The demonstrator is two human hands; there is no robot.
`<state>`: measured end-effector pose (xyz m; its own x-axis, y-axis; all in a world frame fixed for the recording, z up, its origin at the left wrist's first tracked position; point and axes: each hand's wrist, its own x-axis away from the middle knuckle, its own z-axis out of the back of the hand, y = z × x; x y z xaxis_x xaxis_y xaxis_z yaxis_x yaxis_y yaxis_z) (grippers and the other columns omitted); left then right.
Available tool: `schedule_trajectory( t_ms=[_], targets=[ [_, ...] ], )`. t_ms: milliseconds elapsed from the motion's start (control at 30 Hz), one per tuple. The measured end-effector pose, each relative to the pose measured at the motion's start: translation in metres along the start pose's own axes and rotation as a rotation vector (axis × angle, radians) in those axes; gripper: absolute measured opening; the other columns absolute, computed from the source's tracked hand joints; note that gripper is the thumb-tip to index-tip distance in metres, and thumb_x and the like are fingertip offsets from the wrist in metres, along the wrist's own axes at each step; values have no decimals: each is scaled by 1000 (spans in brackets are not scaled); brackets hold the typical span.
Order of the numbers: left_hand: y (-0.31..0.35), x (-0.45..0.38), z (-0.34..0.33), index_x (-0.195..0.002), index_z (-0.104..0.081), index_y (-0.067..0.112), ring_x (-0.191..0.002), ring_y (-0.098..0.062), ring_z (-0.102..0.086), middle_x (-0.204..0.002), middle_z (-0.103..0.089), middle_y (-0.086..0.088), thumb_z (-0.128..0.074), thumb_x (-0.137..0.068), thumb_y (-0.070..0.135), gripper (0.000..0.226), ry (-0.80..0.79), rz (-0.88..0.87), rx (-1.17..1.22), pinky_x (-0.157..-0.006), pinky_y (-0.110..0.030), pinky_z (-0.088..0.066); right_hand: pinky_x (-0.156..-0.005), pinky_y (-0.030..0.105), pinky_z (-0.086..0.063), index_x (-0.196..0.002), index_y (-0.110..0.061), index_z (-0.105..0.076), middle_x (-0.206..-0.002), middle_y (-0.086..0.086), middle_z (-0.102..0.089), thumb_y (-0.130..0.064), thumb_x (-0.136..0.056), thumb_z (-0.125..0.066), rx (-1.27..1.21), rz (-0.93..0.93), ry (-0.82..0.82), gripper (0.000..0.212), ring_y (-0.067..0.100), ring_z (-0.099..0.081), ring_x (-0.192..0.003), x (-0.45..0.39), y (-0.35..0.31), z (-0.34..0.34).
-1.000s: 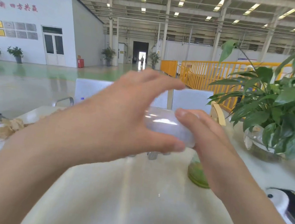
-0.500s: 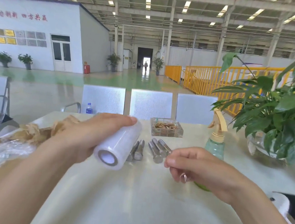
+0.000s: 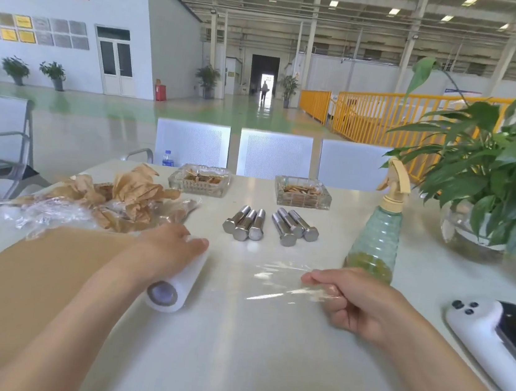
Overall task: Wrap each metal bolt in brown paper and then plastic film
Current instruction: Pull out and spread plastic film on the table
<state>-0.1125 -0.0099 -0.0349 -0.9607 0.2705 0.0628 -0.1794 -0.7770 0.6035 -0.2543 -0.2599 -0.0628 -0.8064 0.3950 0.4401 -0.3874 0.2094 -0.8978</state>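
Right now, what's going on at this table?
A person is pulling plastic film off a roll. The left hand holds the roll of film down on the table, while the right hand pinches the free end of the clear sheet stretched between them. Six bare metal bolts lie in two groups of three further back, none wrapped yet. A flat sheet of brown paper lies under the left forearm, with crumpled paper and film behind it.
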Motion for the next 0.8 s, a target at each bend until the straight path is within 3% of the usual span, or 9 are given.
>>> schedule_trajectory(
  t_ms=[133, 233, 367, 433, 500, 600, 700, 733, 800],
  targets=[
    [0, 3, -2, -124, -61, 20, -107, -28, -51, -117, -61, -8, -48, -100, 49, 39, 34, -4, -111, -85, -32, -37, -34, 13, -22, -85, -10, -73, -48, -7, -37, -21, -96, -63, 47, 46, 71, 18, 5, -30, -33, 3, 9, -6],
    [-8, 3, -2, -128, -62, 13, -111, -34, -56, -123, -62, -14, -45, -105, 38, 38, 33, -29, 18, -89, -37, -43, -35, 14, -19, -84, -10, -71, -46, -7, -38, -24, -98, -61, 94, 117, 146, 21, 6, -29, -33, 6, 17, -6],
    [-22, 0, 10, -125, -65, 35, -107, -23, -61, -121, -66, 3, -43, -105, 34, 30, 38, -56, 0, -86, -32, -45, -37, 14, -18, -81, -11, -71, -39, -8, -37, -24, -96, -62, 206, 207, 223, 22, 8, -29, -31, 10, 19, -4],
    [-29, -4, 18, -120, -69, 36, -113, -28, -63, -131, -67, -1, -42, -103, 20, 36, 75, -56, -29, -95, -33, -49, -38, 14, -18, -77, -12, -72, -37, -8, -36, -25, -95, -63, 253, 241, 273, 24, 9, -28, -30, 10, 20, -1],
    [-33, -3, 23, -115, -72, 37, -109, -31, -64, -133, -67, -3, -39, -98, 11, 46, 168, -46, -67, -87, -34, -50, -36, 16, -21, -74, -13, -73, -36, -9, -38, -29, -92, -64, 329, 272, 321, 25, 10, -30, -29, 8, 21, 2],
    [-27, 5, 15, -107, -66, 47, -101, -31, -68, -128, -68, -3, -41, -98, 26, 34, 274, -134, -192, -81, -35, -48, -35, 15, -22, -74, -14, -74, -37, -7, -42, -30, -89, -66, 368, 305, 348, 23, 12, -32, -30, 4, 22, 2],
    [-15, 22, -5, -135, -51, 51, -115, -25, -66, -145, -52, 2, -45, -96, 55, 40, 122, -159, -344, -95, -40, -51, -34, 15, -22, -72, -14, -74, -38, -6, -43, -29, -89, -66, 383, 299, 360, 24, 13, -33, -30, 2, 21, 5],
    [-16, 23, -7, -143, -44, 50, -127, -27, -58, -153, -44, 4, -46, -96, 56, 48, 91, -149, -406, -102, -43, -48, -35, 15, -24, -71, -14, -74, -37, -7, -43, -29, -89, -66, 405, 290, 367, 24, 13, -34, -31, 3, 21, 7],
    [-18, 21, 0, -150, -38, 45, -125, -32, -58, -158, -38, 4, -46, -98, 48, 53, 84, -123, -413, -104, -46, -49, -41, 19, -29, -69, -15, -76, -36, -7, -45, -27, -88, -68, 479, 276, 393, 24, 16, -40, -38, 4, 21, 9]
  ],
)
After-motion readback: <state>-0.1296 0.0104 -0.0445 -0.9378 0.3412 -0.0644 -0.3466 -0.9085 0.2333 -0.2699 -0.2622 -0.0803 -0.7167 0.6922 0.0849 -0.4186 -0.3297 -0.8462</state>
